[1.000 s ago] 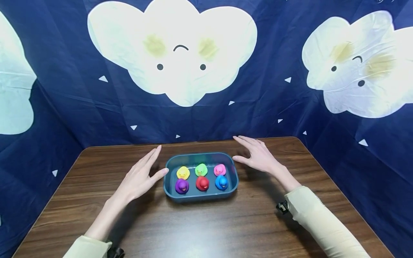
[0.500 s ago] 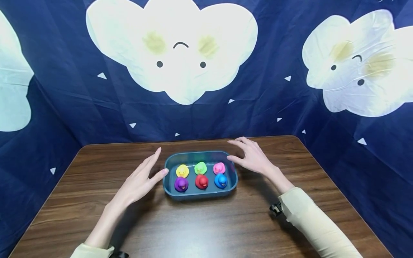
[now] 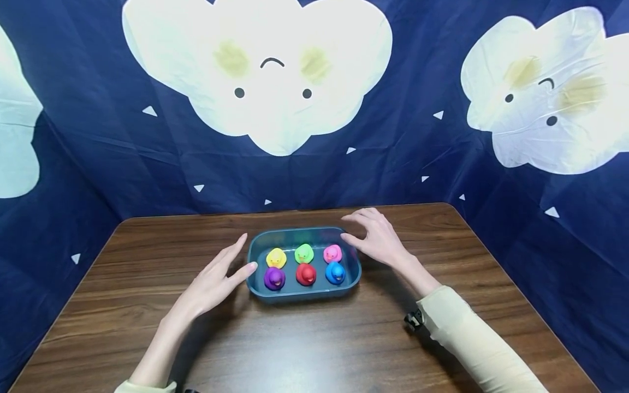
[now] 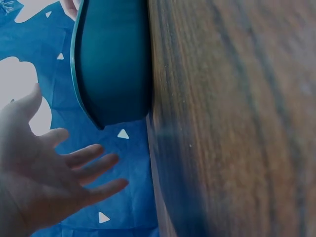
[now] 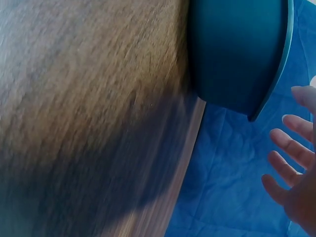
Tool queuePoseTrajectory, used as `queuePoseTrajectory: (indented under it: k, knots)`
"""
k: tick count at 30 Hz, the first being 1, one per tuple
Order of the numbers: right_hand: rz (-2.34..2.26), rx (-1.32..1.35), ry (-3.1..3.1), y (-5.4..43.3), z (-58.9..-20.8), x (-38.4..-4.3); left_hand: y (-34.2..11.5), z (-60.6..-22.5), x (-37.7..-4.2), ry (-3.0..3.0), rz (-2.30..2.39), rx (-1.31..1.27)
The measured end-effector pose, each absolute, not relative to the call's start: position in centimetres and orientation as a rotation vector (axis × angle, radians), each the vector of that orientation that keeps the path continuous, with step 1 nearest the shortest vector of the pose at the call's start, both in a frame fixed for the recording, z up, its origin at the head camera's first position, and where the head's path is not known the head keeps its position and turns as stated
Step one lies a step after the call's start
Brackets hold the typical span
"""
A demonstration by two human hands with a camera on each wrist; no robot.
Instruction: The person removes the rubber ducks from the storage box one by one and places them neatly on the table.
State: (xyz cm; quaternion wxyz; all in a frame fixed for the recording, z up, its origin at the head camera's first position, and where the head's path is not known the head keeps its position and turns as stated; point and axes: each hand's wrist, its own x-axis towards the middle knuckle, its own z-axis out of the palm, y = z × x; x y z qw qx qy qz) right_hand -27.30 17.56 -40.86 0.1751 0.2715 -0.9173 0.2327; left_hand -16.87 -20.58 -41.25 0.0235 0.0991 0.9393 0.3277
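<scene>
A dark teal rectangular tray (image 3: 304, 295) with rounded corners sits on the wooden table. Two rows of rubber ducks fill its middle: yellow (image 3: 276, 258), green (image 3: 304, 253) and pink (image 3: 332, 253) behind, purple (image 3: 274, 278), red (image 3: 306, 274) and blue (image 3: 335, 272) in front. My left hand (image 3: 208, 286) is at the tray's left end, fingers spread and thumb tip overlapping the rim in the head view. At the right end, my right hand (image 3: 380, 237) hovers with its fingers slightly bent and its thumb over the rim. Both hands hold nothing; the left wrist view shows the tray's outer wall (image 4: 116, 64) beyond the fingers.
The brown wood-grain table (image 3: 295, 344) extends around the tray, its back edge close behind. A navy cloth (image 3: 216, 169) with white clouds and small triangles hangs behind and at both sides. A black wrist strap (image 3: 414, 319) shows at the right sleeve.
My right hand has moved left to the tray's right end, its fingers bending a little more. My left hand has stayed nearly in place. The head view has shifted slightly; the ducks have not moved within the tray.
</scene>
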Motion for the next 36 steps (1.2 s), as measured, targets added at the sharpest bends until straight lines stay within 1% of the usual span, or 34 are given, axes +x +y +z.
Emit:
queuePoseTrajectory:
  k: [10, 17, 25, 31, 36]
  knots:
    - [0.617, 0.868, -2.608, 16.7, -41.1, -27.1, -20.6, -41.6, -16.5, 2.870, 1.046, 0.407]
    - [0.568, 0.888, -2.643, 16.0, -41.1, -26.9, -21.0, -41.7, -16.6, 2.819, 1.099, 0.435]
    - [0.499, 0.899, -2.699, 15.2, -41.5, -26.9, -21.3, -41.9, -17.1, 2.637, 1.178, 0.380]
    - [0.458, 0.921, -2.729, 14.8, -41.6, -26.7, -21.3, -42.2, -17.2, 2.481, 1.329, 0.376]
    - [0.433, 0.925, -2.741, 14.7, -41.9, -26.7, -21.1, -42.3, -17.1, 2.466, 1.375, 0.365]
